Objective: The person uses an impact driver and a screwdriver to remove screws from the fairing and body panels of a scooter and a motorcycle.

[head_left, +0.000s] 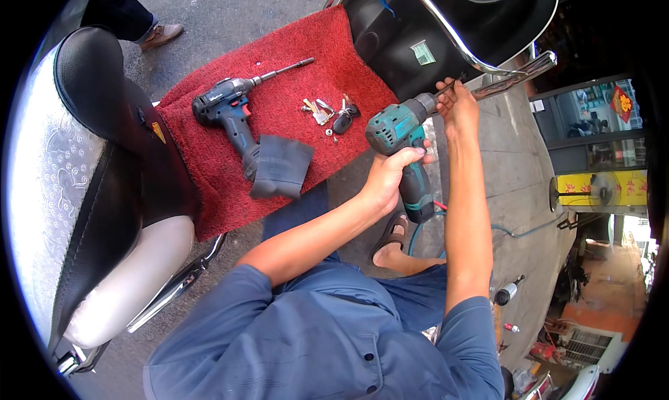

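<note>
My left hand (387, 180) grips the handle of a teal and black cordless drill (394, 128), its chuck facing up and to the right. Just past the chuck, my right hand (458, 107) pinches a thin dark bit (446, 88), partly hidden by the fingers. Beyond them is a chrome tube (519, 76) beside a black plastic shell (411, 31). A second cordless driver (230, 104), dark with a long socket shaft, lies on the red mat (202, 79). Its battery end is beside a black rubber piece (281, 166). A bunch of keys (324, 112) with a black fob lies near the mat's middle.
A padded black and silver vehicle seat (104, 156) stands at the left. Another person's shoe (162, 36) is on the ground at upper left. A teal hose (516, 233) crosses the paving at right, near a dark bottle (507, 293) and a fan (599, 189).
</note>
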Demonstrator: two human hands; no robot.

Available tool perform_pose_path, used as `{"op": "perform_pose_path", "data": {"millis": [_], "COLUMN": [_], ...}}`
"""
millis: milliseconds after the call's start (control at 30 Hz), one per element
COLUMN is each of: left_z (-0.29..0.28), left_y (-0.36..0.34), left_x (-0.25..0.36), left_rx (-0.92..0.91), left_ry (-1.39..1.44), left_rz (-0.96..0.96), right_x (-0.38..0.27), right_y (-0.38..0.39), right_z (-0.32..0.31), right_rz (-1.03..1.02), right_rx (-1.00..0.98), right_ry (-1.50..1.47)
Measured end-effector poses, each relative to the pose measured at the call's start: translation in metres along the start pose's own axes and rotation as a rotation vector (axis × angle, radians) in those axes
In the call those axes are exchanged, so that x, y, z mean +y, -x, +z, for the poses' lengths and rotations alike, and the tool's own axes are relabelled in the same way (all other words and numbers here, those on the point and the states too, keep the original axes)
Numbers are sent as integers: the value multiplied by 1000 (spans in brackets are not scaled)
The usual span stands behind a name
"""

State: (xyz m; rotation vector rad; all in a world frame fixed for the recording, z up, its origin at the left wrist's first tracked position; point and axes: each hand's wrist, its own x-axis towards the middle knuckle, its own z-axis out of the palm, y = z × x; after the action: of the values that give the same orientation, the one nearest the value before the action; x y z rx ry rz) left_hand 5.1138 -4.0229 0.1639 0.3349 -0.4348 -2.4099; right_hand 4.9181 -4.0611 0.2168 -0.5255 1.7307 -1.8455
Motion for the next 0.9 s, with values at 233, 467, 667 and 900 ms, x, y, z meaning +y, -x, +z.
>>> {"op": "perform_pose_path", "data": {"millis": [233, 467, 667, 900], "left_z": [-11, -13, -14, -20], "left_y": [-6, -2, -6, -21], "left_x": [7, 1, 15, 48], "left_rx": [-16, -7, 13, -26], "left_ry": [-355, -409, -1018, -1013], "left_rz": [193, 228, 551, 462], "right_x": [-4, -2, 9, 15], "right_y": [-3, -4, -9, 1], "right_z": [-4, -3, -12, -4], "right_rz": [28, 35, 6, 134], "right_rx": [-30, -17, -43, -205], "right_ry": [-37, -19, -212, -445]}}
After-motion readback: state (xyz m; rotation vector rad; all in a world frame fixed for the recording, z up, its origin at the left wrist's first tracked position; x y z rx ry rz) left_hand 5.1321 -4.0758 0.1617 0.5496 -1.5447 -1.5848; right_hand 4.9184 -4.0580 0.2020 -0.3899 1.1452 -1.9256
